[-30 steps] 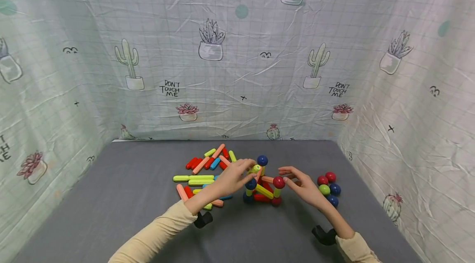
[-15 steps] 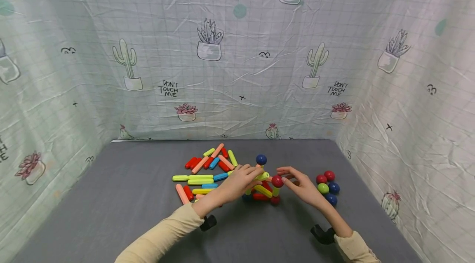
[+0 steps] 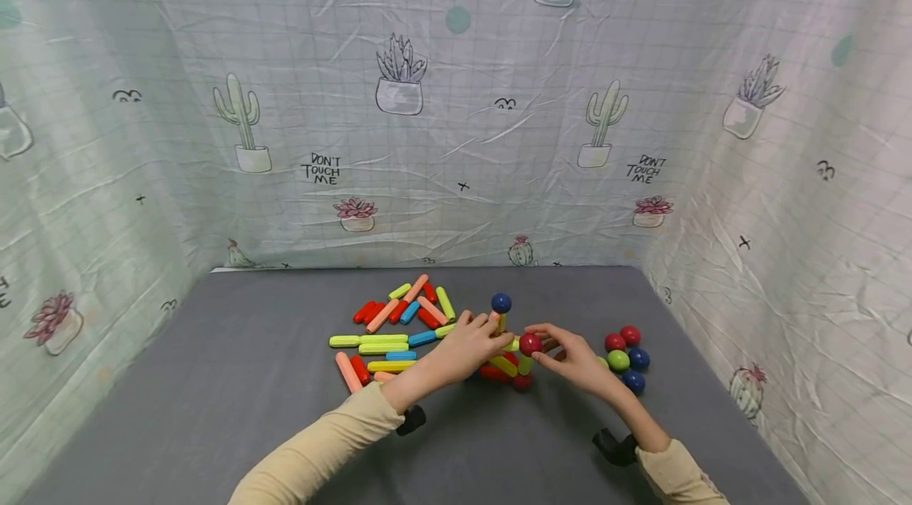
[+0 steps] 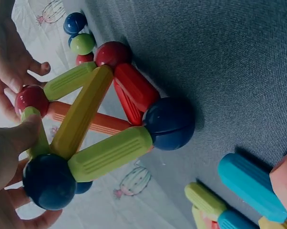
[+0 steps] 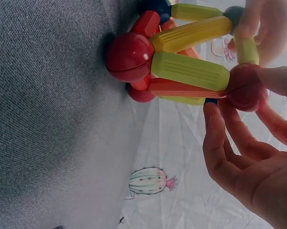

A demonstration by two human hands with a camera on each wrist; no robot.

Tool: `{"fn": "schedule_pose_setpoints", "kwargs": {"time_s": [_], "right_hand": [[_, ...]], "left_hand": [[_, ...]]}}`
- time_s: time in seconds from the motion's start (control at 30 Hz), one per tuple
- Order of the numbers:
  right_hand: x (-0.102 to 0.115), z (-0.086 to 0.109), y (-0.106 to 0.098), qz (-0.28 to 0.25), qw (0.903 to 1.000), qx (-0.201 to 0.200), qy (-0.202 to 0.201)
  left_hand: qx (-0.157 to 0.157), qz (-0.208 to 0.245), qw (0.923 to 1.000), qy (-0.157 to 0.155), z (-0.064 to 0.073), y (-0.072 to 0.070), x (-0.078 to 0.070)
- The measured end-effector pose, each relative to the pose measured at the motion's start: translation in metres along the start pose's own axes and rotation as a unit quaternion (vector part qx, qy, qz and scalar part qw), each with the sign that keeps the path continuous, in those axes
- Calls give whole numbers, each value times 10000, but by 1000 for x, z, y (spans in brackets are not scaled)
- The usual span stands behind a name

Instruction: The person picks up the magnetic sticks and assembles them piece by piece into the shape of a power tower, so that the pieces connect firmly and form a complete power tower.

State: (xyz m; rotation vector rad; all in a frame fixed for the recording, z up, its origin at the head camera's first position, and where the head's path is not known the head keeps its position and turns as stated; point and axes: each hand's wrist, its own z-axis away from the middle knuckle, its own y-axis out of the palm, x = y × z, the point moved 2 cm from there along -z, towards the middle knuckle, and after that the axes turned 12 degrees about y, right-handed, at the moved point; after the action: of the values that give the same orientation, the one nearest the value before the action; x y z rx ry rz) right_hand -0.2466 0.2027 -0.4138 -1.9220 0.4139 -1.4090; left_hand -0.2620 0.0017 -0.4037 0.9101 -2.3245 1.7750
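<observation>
A frame of thick plastic building rods and balls stands on the table. My left hand pinches a short yellow-green rod that spans the upper blue ball and upper red ball. The left fingers also wrap behind that blue ball. My right hand holds the upper red ball between thumb and fingers. A yellow rod slants up from the lower red ball to the upper blue ball. Upright green rods join lower and upper balls; red rods run along the base. Another blue ball tops the back corner.
Loose rods in red, salmon, green, yellow and blue lie left of the frame, including a green rod and a salmon rod. Several spare balls, among them a red ball, sit at the right. A printed cloth encloses the table.
My left hand has moved right and slightly down, bringing the green rod across from the blue ball to the red ball. The right fingers have closed around the red ball.
</observation>
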Motion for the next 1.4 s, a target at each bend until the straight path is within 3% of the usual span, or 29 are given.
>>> {"fn": "schedule_pose_setpoints", "kwargs": {"time_s": [0.13,0.23,0.3,0.37,0.4,0.43,0.47,0.5,0.57,0.63,0.7,0.73,0.77,0.8,0.83,0.87,0.9,0.93,1.17,1.27,1.4], "right_hand": [[-1,0,-1,-28,10000,41,36],[-2,0,-2,-76,9999,113,43],[-5,0,-2,-158,9996,228,78],[-9,0,-1,-308,9985,426,169],[-12,1,-1,-408,9974,551,218],[-14,1,0,-520,9960,679,276],[-16,1,1,-637,9942,805,307],[-19,1,2,-745,9925,915,334],[-22,2,3,-1016,9881,1101,335],[-24,2,3,-1310,9834,1218,307],[-25,1,2,-1544,9799,1246,227],[-25,0,2,-1676,9777,1255,178],[-25,0,1,-1799,9754,1262,148],[-24,-1,1,-1906,9735,1256,116],[-24,-2,1,-1973,9724,1241,42],[-23,-2,0,-2047,9710,1232,5],[-23,-3,0,-2113,9697,1227,-11],[-22,-2,-1,-2178,9683,1219,-21],[-16,2,-4,-2181,9681,1233,-8],[-11,4,-2,-2123,9674,1384,-32],[0,6,5,-2029,9657,1613,-133]], "left_hand": [[111,68,9998,-114,-1,4,1],[-217,408,9985,-305,3,5,3],[-601,730,9936,-624,9,3,5],[-989,1364,9786,-1182,18,-1,7],[-1175,1753,9651,-1551,24,-3,7],[-1357,2230,9459,-1926,30,-6,7],[-1555,2731,9219,-2264,37,-8,7],[-1701,3327,8910,-2578,43,-9,6],[-1830,4575,8144,-3066,55,-10,4],[-1711,5814,7183,-3417,63,-9,-1],[-1544,6819,6123,-3693,67,-8,-6],[-1477,7180,5636,-3808,67,-7,-9],[-1478,7449,5216,-3888,66,-7,-12],[-1504,7642,4838,-3990,64,-6,-14],[-1586,7759,4595,-4021,62,-7,-16],[-1676,7821,4435,-4044,59,-7,-17],[-1754,7838,4327,-4094,57,-9,-17],[-1815,7831,4295,-4115,54,-9,-17],[-1747,7603,4437,-4412,45,-8,-2],[-1652,7564,4413,-4537,43,0,10],[-1561,7556,4311,-4677,38,12,27]]}}
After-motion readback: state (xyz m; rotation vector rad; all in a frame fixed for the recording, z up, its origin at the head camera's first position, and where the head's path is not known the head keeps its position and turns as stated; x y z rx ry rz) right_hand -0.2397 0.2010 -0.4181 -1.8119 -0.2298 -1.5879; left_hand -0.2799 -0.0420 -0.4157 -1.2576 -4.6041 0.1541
